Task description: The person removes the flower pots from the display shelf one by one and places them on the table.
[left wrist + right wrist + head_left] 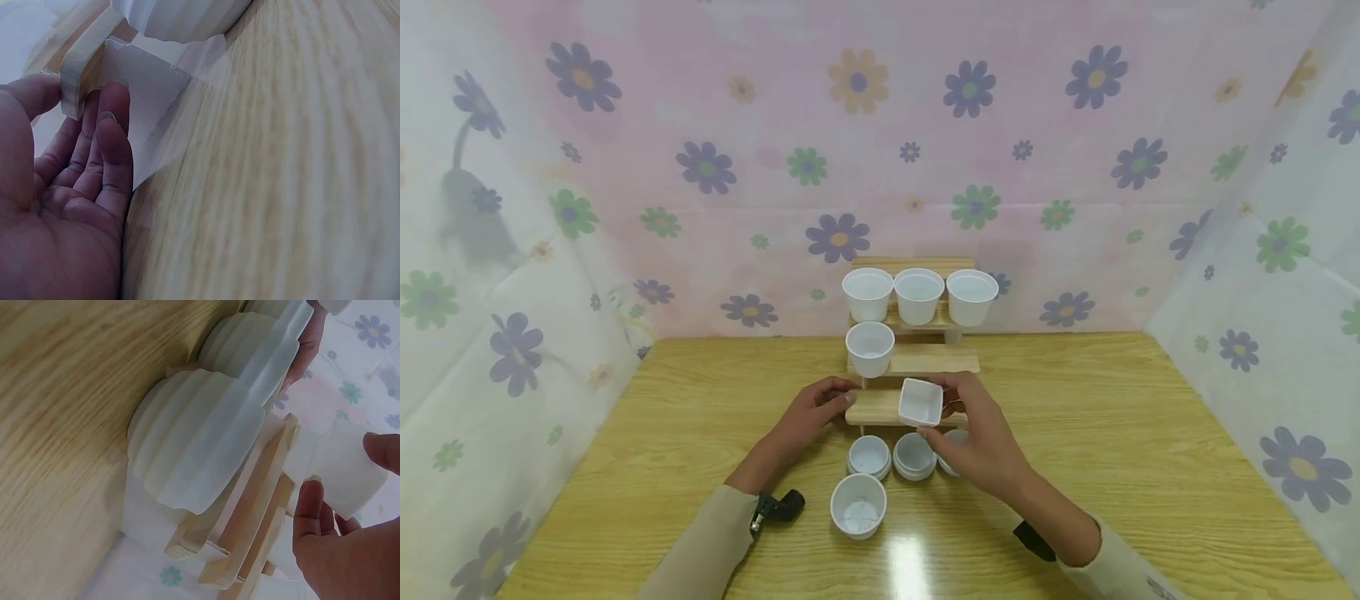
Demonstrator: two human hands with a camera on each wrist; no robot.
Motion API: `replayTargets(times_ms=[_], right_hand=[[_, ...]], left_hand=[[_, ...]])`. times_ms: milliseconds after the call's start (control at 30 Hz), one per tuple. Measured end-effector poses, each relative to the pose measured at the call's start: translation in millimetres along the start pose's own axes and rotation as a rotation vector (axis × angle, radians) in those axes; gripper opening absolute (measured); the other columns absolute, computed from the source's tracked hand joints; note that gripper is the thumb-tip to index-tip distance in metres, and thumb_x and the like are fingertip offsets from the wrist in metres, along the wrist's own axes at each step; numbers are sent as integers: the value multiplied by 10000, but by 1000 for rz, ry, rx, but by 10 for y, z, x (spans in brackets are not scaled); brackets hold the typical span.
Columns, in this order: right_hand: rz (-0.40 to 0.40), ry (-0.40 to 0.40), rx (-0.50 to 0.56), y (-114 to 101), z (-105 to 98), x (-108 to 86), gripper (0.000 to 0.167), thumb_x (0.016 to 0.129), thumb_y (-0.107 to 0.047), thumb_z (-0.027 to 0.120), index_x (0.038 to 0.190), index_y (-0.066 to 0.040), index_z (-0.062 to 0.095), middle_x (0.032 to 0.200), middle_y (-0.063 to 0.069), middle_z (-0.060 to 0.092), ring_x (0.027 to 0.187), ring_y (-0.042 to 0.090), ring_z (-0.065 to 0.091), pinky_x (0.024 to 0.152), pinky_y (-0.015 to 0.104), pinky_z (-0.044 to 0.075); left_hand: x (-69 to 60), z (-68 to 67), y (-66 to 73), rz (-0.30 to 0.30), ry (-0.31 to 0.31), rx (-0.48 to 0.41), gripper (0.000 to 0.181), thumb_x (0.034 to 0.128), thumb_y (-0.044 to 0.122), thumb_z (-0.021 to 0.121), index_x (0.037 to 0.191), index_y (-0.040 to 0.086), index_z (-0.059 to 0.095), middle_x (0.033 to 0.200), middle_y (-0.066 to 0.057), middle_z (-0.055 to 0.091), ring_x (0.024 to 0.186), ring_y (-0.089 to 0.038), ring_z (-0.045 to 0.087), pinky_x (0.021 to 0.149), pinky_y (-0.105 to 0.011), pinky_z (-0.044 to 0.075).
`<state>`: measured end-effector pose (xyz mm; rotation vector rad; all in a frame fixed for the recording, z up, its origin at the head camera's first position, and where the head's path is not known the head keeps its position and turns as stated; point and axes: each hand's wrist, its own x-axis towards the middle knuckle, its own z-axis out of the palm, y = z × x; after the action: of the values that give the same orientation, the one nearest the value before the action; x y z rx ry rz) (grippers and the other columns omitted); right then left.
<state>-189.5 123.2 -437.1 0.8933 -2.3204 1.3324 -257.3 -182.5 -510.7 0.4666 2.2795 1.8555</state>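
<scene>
Left hand [805,417]: at the left end of the stand [936,359], grasping its lowest shelf [876,407] – thumb on top, fingers underneath.
Front cup [858,506]: in front of the stand, its smooth, flared wall probably best held under the rim.
Round cups [919,297]: four on the stand's higher shelves, probably light.
Ribbed pots [915,458]: in a row just in front of the stand; their ridges should resist slipping.
Square pot [921,402]: over the stand's lowest shelf; looks light, stiff and slick, perhaps brittle – opposite walls seem the surest hold.
Right hand [985,437]: toward the stand's right end, grasping the square pot between thumb and fingers.
</scene>
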Motion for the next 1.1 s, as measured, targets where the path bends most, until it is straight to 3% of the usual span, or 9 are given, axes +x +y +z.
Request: replayTargets(times_ms=[200, 433, 567, 733, 1100], right_hand=[[-24, -34, 4, -29, -10, -66, 655, 853, 18, 859, 1428, -42, 552, 1269, 41, 593, 998, 196, 623, 794, 416, 615], [-50, -48, -55, -39, -1, -153, 659, 833, -14, 890, 1403, -34, 560, 1225, 26, 601, 1003, 151, 607, 827, 308, 595], [-56, -60, -79, -33, -13, -197, 659, 822, -37, 904, 1387, -44, 564, 1227, 13, 611, 1003, 128, 595, 838, 319, 582], [-50, -95, -57, -33, -27, -257, 622, 836, -75, 891, 1366, -66, 566, 1246, -8, 619, 1028, 115, 616, 836, 372, 596], [-98, -163, -3, -62, 1, -302, 589, 802, -61, 887, 1300, -91, 573, 1173, -35, 650, 965, 101, 626, 810, 328, 592]], left_hand=[[-3, -2, 15, -7, 4, -5, 363, 1109, 244, 602, 1369, -8, 632, 1063, -75, 700, 889, -194, 660, 794, -321, 586], [-2, 6, 11, -7, 4, 13, 357, 1113, 234, 598, 1367, -14, 633, 1062, -83, 699, 894, -194, 661, 802, -340, 591], [-2, 11, 13, -8, 9, 18, 350, 1114, 245, 596, 1366, 7, 641, 1071, -74, 695, 900, -194, 650, 806, -338, 588], [-14, 10, 29, -11, 11, 28, 338, 1112, 248, 601, 1361, 25, 647, 1067, -74, 693, 906, -203, 635, 808, -331, 582], [-19, 6, 30, -6, 3, 32, 334, 1115, 255, 595, 1367, 42, 646, 1074, -67, 687, 914, -220, 629, 813, -334, 584]])
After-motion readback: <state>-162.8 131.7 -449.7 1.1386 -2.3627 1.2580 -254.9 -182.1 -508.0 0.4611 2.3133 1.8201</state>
